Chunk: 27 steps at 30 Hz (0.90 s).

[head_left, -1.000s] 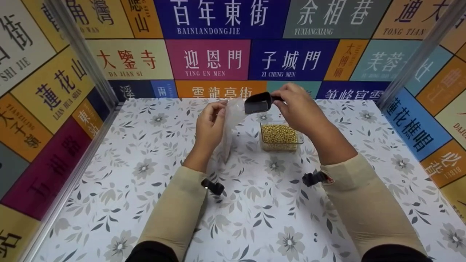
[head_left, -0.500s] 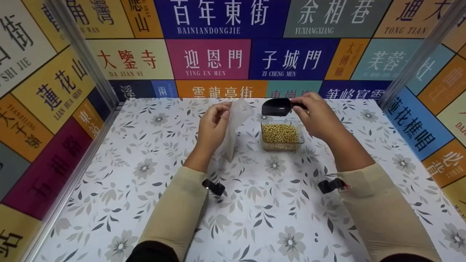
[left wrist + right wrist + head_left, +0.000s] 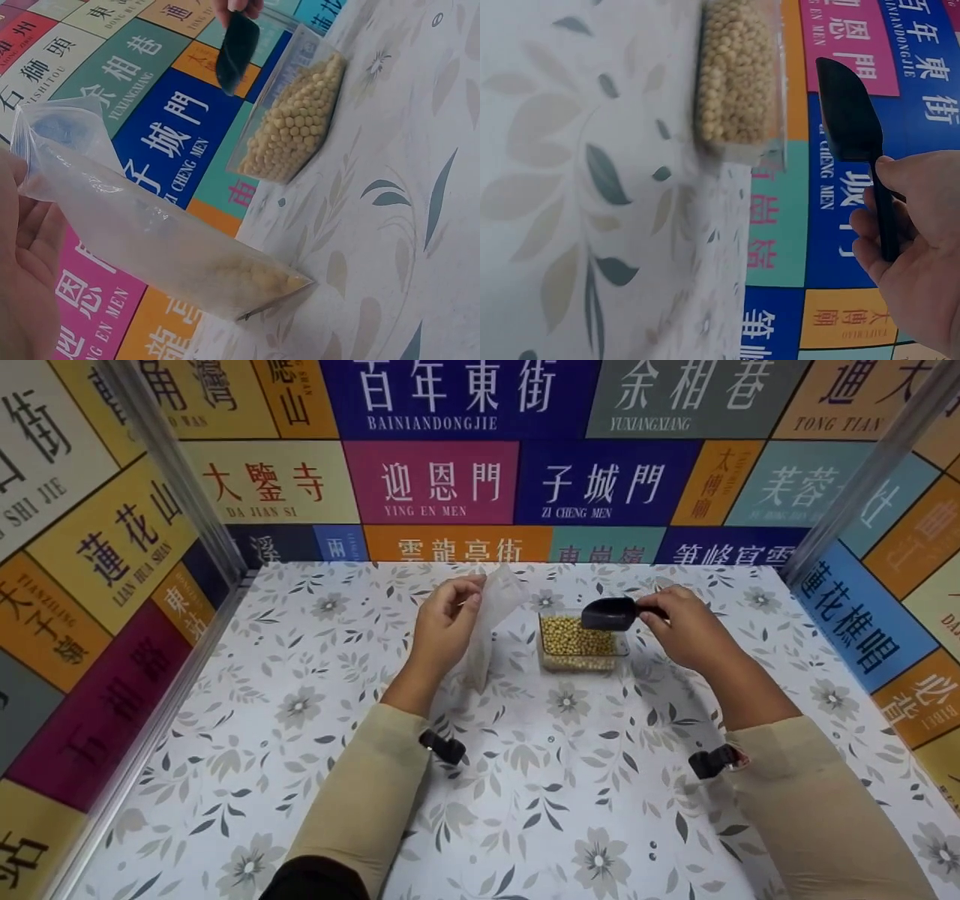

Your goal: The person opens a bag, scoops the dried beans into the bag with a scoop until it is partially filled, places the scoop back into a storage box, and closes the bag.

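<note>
My left hand [image 3: 448, 619] pinches the top edge of a translucent plastic bag [image 3: 495, 604], which hangs upright with its mouth spread. Pale round beans [image 3: 259, 276] lie in the bag's bottom corner in the left wrist view. My right hand [image 3: 686, 624] grips a black scoop [image 3: 611, 613] by its handle, thumb along it in the right wrist view. The scoop is over the right part of a clear rectangular container [image 3: 545, 661] filled with yellowish soybeans [image 3: 574, 634]. In the right wrist view the container [image 3: 776, 112] lies left of the scoop [image 3: 847, 112].
A white tablecloth [image 3: 525, 780] with grey flowers and leaves covers the table. Behind it stands a panel wall [image 3: 442, 484] of coloured signs, with more sign panels [image 3: 97, 660] at the left and right sides. Black wrist straps [image 3: 444, 746] sit at both sleeves.
My right hand has moved right and down with the scoop, from beside the bag's mouth to over the container. The left hand and bag have shifted slightly right.
</note>
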### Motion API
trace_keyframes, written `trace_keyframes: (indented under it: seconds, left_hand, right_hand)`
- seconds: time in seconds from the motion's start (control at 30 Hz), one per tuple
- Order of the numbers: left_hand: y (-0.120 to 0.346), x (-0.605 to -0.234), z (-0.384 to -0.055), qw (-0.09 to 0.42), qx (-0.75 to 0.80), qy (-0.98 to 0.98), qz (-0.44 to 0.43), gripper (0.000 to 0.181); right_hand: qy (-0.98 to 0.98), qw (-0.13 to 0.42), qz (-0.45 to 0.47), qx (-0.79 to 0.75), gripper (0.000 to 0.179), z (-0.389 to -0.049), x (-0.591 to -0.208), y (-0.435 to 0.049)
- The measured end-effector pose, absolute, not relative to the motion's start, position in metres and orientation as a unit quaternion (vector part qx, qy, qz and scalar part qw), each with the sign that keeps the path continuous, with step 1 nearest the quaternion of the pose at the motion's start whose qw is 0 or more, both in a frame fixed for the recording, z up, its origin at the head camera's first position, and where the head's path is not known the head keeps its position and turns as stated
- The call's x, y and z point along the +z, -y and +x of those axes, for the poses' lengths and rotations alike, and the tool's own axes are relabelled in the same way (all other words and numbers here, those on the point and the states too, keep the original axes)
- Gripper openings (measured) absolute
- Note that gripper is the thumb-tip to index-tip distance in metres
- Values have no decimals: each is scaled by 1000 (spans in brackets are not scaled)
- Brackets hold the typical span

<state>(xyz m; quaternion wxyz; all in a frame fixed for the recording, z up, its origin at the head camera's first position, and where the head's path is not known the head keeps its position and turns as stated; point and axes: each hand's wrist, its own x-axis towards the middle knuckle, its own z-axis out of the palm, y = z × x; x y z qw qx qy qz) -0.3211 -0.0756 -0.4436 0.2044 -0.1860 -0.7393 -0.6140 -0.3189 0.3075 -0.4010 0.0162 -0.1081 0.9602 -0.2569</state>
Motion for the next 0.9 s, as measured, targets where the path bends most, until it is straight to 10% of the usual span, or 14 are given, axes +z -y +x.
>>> trace_keyframes:
  seconds: [0.9]
  left_hand:
    - [73, -443, -320, 208, -606, 745, -188, 14]
  right_hand:
    - [-976, -63, -190, -87, 30, -328, -420, -285]
